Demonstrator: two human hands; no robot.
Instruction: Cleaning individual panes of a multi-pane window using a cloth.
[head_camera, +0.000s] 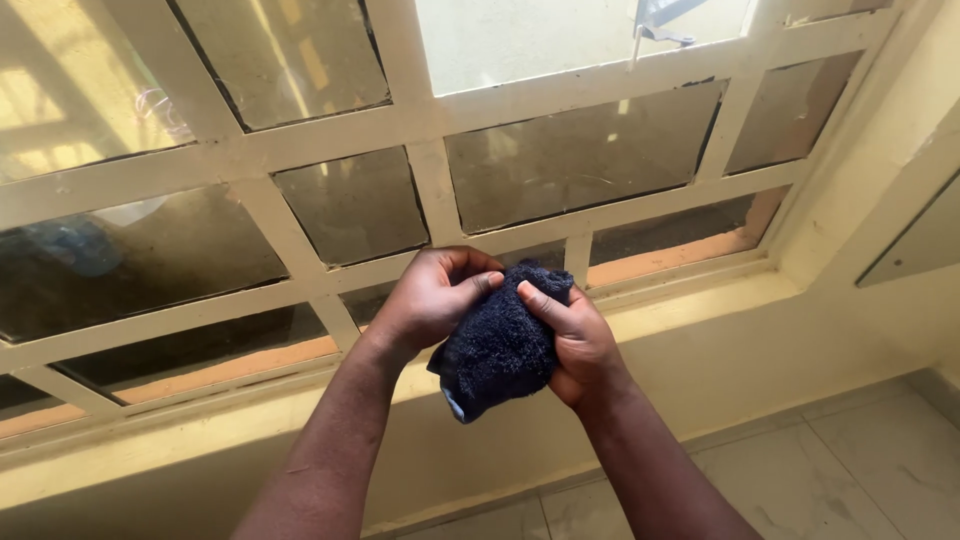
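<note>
the window frame (420, 120), cream-painted and divided by bars into many glass panes, fills the upper two thirds of the head view. its lower rail runs from lower left to upper right, and a cream sill (700, 310) lies just below it. the wall (730, 370) under the sill drops to a tiled floor (850, 460) at lower right. a side wall closes the view at the right edge.

both forearms rise from the bottom edge and meet in front of the lower rail, near the centre of the view. open room lies below and to the right of the hands, over the floor; to the left, the sill and wall run on unobstructed. the nearest frame bars stand just behind the hands; contact with them cannot be determined.

the dark blue cloth (500, 345), a bunched terry towel, sits between the two hands. its long axis runs from upper right, at the fingertips, to lower left, where a loose corner hangs free below the palms, showing a paler edge.

the right hand (575, 340) grasps the cloth from the right, thumb pressed on its upper face, fingers wrapped behind. the left hand (435, 295) is curled, its fingertips touching the cloth's upper left edge.
</note>
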